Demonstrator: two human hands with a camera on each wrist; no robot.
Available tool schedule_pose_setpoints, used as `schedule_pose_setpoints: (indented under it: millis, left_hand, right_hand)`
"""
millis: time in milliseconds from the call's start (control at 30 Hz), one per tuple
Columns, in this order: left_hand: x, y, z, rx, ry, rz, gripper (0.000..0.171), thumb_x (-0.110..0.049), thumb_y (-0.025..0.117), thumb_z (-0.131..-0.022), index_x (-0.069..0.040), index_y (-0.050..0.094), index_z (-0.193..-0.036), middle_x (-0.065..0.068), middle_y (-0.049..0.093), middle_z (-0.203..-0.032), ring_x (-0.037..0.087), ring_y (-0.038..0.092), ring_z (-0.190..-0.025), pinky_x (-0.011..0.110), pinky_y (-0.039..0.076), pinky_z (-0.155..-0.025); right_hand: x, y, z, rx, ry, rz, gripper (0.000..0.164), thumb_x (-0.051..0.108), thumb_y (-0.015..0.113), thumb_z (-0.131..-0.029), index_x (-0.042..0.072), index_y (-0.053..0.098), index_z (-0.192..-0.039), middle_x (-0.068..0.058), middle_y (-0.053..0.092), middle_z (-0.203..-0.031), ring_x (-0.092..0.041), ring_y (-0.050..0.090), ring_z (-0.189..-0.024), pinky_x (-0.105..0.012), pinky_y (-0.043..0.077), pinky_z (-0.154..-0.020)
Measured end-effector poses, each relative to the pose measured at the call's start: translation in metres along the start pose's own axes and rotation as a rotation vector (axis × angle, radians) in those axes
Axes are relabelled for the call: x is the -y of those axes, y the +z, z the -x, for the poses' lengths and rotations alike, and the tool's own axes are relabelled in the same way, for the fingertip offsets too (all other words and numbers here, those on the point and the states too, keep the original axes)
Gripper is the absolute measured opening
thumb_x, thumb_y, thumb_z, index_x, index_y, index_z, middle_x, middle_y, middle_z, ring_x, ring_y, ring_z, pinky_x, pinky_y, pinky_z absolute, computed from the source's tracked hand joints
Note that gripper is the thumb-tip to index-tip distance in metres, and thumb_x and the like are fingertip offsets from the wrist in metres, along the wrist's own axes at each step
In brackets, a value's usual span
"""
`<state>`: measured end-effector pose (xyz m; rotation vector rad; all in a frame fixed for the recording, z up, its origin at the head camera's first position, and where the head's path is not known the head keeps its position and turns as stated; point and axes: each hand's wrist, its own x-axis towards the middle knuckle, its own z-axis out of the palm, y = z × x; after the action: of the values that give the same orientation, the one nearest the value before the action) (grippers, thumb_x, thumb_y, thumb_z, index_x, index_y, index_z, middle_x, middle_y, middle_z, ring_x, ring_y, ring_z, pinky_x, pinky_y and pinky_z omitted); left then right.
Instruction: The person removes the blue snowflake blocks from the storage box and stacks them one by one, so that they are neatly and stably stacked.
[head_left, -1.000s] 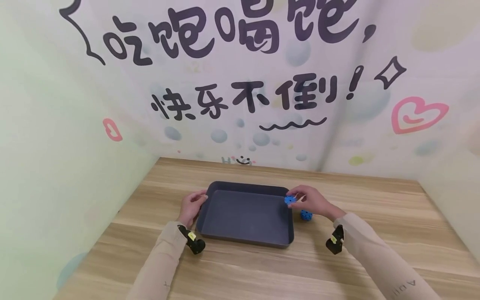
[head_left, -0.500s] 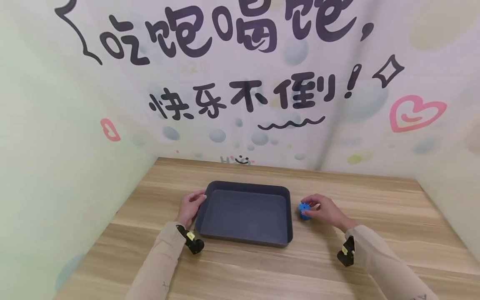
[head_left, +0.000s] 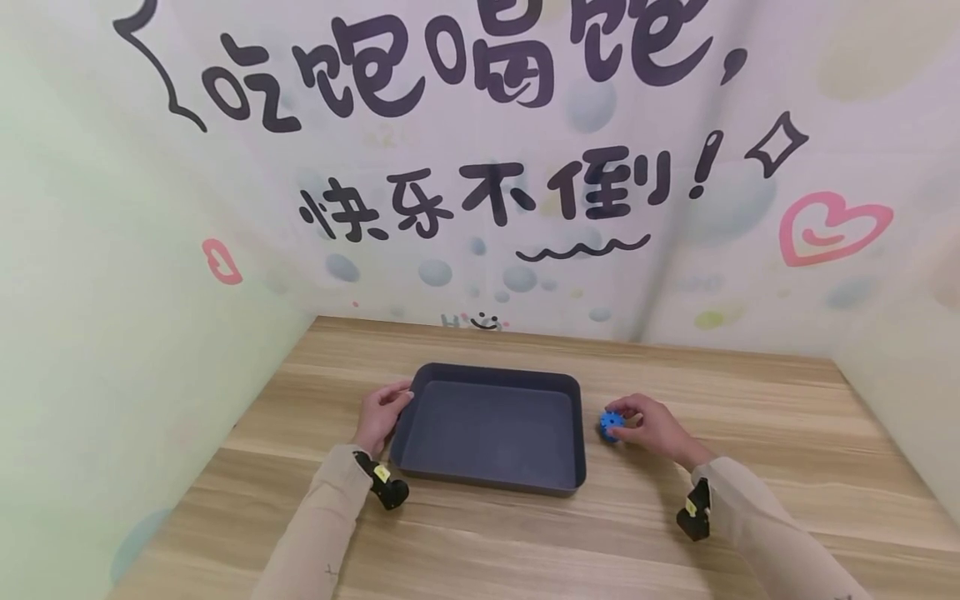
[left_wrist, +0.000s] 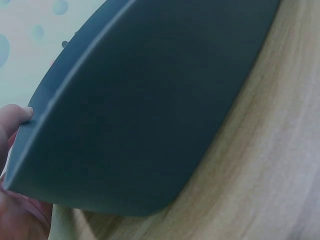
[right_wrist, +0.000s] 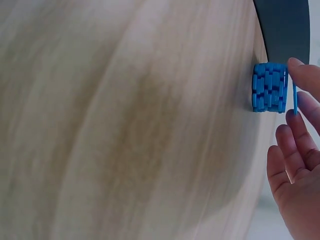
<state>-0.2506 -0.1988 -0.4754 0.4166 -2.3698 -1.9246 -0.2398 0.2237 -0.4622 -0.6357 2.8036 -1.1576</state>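
A dark rectangular baking tray (head_left: 487,483) lies on the wooden table. My left hand (head_left: 381,417) holds its left rim, and the left wrist view shows the thumb (left_wrist: 22,115) on the edge. Right of the tray stands a short stack of blue notched plastic discs (right_wrist: 269,87). My right hand (head_left: 651,425) pinches one thin blue disc (right_wrist: 295,97) by its edge, between thumb and fingertips. In the right wrist view this disc sits just over the stack's top, with a narrow gap between them. From the head view the disc hides most of the stack.
The wood-grain table (head_left: 480,550) runs back to a printed cloth wall (head_left: 480,275) behind the tray. A pale wall (head_left: 150,333) borders the table on the left, another on the right. The tray's right wall (head_left: 581,442) is close to the stack.
A second ago my right hand held a blue disc at the tray's right rim. It has moved right to the stack and now holds a disc there. My left hand has stayed put.
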Motion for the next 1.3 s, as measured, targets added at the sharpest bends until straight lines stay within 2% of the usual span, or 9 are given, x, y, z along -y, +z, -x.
schedule_pose_setpoints:
  millis: [133, 367, 567, 767, 1033, 1300]
  left_hand:
    - [0.0010, 0.0002, -0.0002, 0.002, -0.006, 0.002, 0.030, -0.013, 0.061, -0.083, -0.004, 0.061, -0.111, 0.004, 0.057, -0.088, 0.015, 0.052, -0.075, 0.023, 0.042, -0.060]
    - [0.0019, 0.0007, -0.0004, -0.003, 0.001, -0.006, 0.030, -0.013, 0.061, -0.082, -0.004, 0.062, -0.110, 0.005, 0.058, -0.089, 0.014, 0.052, -0.076, 0.023, 0.042, -0.061]
    - [0.0009, 0.0003, -0.0003, 0.007, -0.005, -0.008, 0.031, -0.014, 0.060, -0.082, -0.004, 0.061, -0.111, 0.006, 0.058, -0.091, 0.016, 0.052, -0.078, 0.023, 0.042, -0.060]
    - [0.0010, -0.0001, -0.0002, 0.003, 0.001, 0.006, 0.031, -0.014, 0.061, -0.082, -0.003, 0.061, -0.111, 0.002, 0.057, -0.087, 0.012, 0.051, -0.074, 0.022, 0.042, -0.059]
    - [0.0001, 0.0003, 0.0002, 0.008, 0.003, 0.016, 0.031, -0.013, 0.060, -0.082, -0.002, 0.060, -0.112, 0.003, 0.057, -0.087, 0.013, 0.052, -0.075, 0.023, 0.042, -0.060]
    - [0.0004, 0.0002, -0.0005, 0.007, 0.003, 0.006, 0.031, -0.013, 0.060, -0.083, -0.002, 0.060, -0.112, 0.006, 0.058, -0.091, 0.017, 0.053, -0.081, 0.023, 0.042, -0.063]
  right_hand:
    - [0.0009, 0.0007, 0.0013, -0.001, -0.007, -0.015, 0.033, 0.015, 0.070, -0.074, -0.001, 0.061, -0.102, -0.012, 0.055, -0.097, -0.024, 0.050, -0.084, -0.034, 0.046, -0.069]
    - [0.0001, 0.0019, 0.0023, 0.021, 0.013, -0.045, 0.034, 0.016, 0.070, -0.075, -0.002, 0.060, -0.103, -0.011, 0.056, -0.095, -0.023, 0.051, -0.083, -0.025, 0.046, -0.066]
    - [-0.0013, 0.0009, 0.0026, 0.022, -0.003, -0.053, 0.034, 0.014, 0.069, -0.075, -0.004, 0.060, -0.103, -0.011, 0.057, -0.093, -0.023, 0.053, -0.081, -0.024, 0.046, -0.065]
    - [-0.0026, 0.0011, 0.0024, 0.023, 0.006, -0.061, 0.035, 0.012, 0.069, -0.076, -0.005, 0.059, -0.104, -0.012, 0.058, -0.094, -0.024, 0.055, -0.082, -0.026, 0.046, -0.067]
    - [0.0011, 0.0013, 0.0022, 0.026, 0.004, -0.115, 0.036, 0.009, 0.068, -0.077, -0.009, 0.056, -0.105, -0.018, 0.059, -0.096, -0.030, 0.056, -0.086, -0.036, 0.048, -0.071]
    - [-0.0007, 0.0015, 0.0032, 0.016, 0.012, -0.098, 0.035, 0.009, 0.068, -0.076, -0.007, 0.057, -0.105, -0.016, 0.060, -0.097, -0.027, 0.057, -0.087, -0.033, 0.048, -0.072]
